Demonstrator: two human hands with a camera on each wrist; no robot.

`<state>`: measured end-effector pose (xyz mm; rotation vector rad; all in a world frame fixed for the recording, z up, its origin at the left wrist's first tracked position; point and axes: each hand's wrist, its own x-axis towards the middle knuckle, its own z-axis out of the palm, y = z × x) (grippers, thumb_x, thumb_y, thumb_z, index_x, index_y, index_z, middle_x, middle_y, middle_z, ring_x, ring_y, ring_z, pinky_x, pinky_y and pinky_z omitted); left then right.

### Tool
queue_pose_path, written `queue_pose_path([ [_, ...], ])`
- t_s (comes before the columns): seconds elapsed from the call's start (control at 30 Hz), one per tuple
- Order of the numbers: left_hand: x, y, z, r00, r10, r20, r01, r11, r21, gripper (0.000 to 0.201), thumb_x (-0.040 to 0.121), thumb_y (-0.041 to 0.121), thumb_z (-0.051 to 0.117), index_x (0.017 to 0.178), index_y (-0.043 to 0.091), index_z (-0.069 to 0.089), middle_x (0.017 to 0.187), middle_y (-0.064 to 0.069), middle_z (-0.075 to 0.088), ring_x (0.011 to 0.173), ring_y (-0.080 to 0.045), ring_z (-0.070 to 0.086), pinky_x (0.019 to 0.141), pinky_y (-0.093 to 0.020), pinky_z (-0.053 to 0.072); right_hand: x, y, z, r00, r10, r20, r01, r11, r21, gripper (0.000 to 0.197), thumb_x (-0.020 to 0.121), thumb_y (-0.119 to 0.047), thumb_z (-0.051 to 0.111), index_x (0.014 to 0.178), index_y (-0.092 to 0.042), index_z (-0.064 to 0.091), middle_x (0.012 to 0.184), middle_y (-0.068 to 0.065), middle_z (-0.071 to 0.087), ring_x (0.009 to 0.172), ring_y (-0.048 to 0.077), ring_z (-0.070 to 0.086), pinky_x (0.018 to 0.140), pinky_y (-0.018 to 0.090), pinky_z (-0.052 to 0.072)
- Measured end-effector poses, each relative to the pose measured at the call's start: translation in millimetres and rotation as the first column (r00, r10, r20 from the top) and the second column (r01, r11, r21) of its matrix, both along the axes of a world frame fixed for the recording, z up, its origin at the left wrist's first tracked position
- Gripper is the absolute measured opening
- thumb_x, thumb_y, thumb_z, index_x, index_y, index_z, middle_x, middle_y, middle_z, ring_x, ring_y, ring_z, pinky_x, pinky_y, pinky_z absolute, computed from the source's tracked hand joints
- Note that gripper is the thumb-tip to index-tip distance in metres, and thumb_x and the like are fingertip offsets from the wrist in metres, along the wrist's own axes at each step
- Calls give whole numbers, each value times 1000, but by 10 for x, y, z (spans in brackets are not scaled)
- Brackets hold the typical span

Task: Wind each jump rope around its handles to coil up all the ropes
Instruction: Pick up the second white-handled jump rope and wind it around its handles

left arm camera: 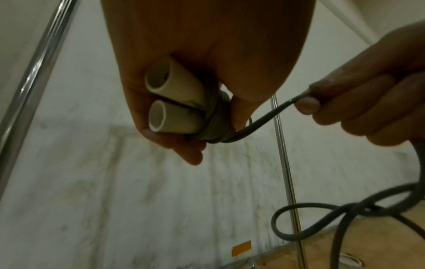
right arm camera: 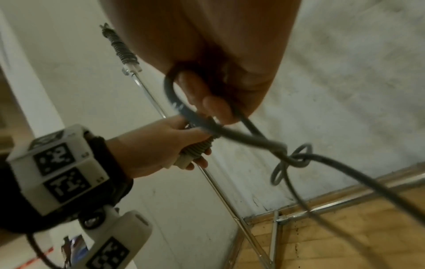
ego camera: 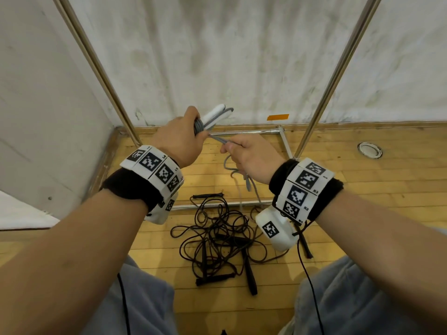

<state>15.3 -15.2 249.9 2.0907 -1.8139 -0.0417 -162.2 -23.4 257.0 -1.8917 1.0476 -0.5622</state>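
My left hand (ego camera: 180,136) grips two white handles (ego camera: 214,114) held side by side, with several turns of grey rope (left arm camera: 215,125) wound round them. The handles' open ends (left arm camera: 158,102) show below my palm in the left wrist view. A taut stretch of the grey rope (ego camera: 221,139) runs from the coil to my right hand (ego camera: 249,154), which pinches it between thumb and fingers. Below that hand the slack grey rope (right arm camera: 292,158) hangs in a loose tangle toward the floor. Black jump ropes (ego camera: 217,238) with black handles (ego camera: 215,279) lie tangled on the wooden floor between my knees.
A metal frame with slanted poles (ego camera: 331,76) and floor bars (ego camera: 283,141) stands against the white wall. Orange tape (ego camera: 277,117) marks the wall's base. A round white fitting (ego camera: 368,149) sits in the floor at right. Wrist cables hang by my knees.
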Motion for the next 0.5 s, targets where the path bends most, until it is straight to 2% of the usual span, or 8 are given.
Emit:
queue_pose_path([
  [0.1, -32, -5, -16, 999, -44, 9, 43, 993, 112, 34, 97, 39, 48, 125, 20, 41, 90, -1, 52, 77, -25, 52, 66, -36, 42, -28, -22, 62, 992, -14, -125, -10, 981, -192, 26, 99, -21, 40, 89, -13, 63, 63, -3, 53, 54, 9, 49, 47, 19, 34],
  [0.13, -59, -5, -21, 998, -63, 9, 61, 988, 142, 33, 97, 39, 48, 123, 20, 43, 91, -1, 54, 78, -24, 52, 65, -35, 43, -52, -43, 84, 991, -19, -133, -13, 973, -230, 26, 98, -21, 41, 88, -12, 63, 62, -2, 52, 52, 7, 48, 44, 15, 33],
  [0.17, -86, 0, -27, 996, -86, 14, 82, 981, 175, 29, 97, 39, 48, 120, 21, 45, 92, -1, 56, 79, -24, 53, 65, -35, 42, -72, -67, 97, 988, -21, -155, -23, 961, -277, 27, 98, -21, 41, 87, -11, 63, 59, -5, 49, 48, 7, 46, 42, 15, 31],
  [0.23, -144, 24, -43, 989, -147, 21, 137, 959, 248, 23, 96, 38, 49, 113, 23, 47, 93, 0, 59, 82, -22, 53, 68, -34, 40, -91, -107, 95, 966, -46, -255, -58, 921, -384, 28, 98, -23, 41, 87, -10, 64, 59, -7, 44, 51, 8, 41, 47, 20, 26],
  [0.33, -213, 66, -53, 965, -262, 31, 243, 928, 284, 20, 94, 40, 51, 107, 26, 49, 93, 2, 61, 81, -20, 55, 63, -31, 38, -128, -193, 78, 947, -107, -304, -49, 884, -465, 31, 98, -24, 41, 90, -5, 64, 71, 0, 52, 67, 16, 45, 55, 29, 22],
  [0.4, -256, 86, -33, 950, -306, 67, 279, 924, 261, 22, 91, 46, 52, 104, 27, 50, 90, 4, 61, 78, -20, 56, 60, -31, 39, -170, -251, 92, 951, -129, -280, -10, 894, -447, 31, 98, -25, 42, 92, -5, 65, 81, 6, 61, 74, 20, 51, 62, 28, 30],
  [0.47, -302, 96, -20, 945, -317, 86, 289, 928, 237, 33, 84, 60, 53, 96, 29, 52, 82, 7, 60, 73, -17, 56, 60, -31, 42, -200, -276, 110, 955, -135, -263, 8, 901, -435, 31, 97, -28, 44, 93, -6, 66, 87, 9, 66, 79, 22, 56, 70, 33, 41],
  [0.5, -325, 99, -19, 945, -317, 83, 292, 930, 225, 40, 80, 67, 53, 91, 29, 53, 78, 7, 59, 70, -16, 55, 59, -31, 43, -207, -279, 117, 959, -133, -251, 11, 900, -435, 31, 97, -28, 45, 93, -6, 66, 87, 9, 66, 79, 22, 56, 71, 34, 43],
])
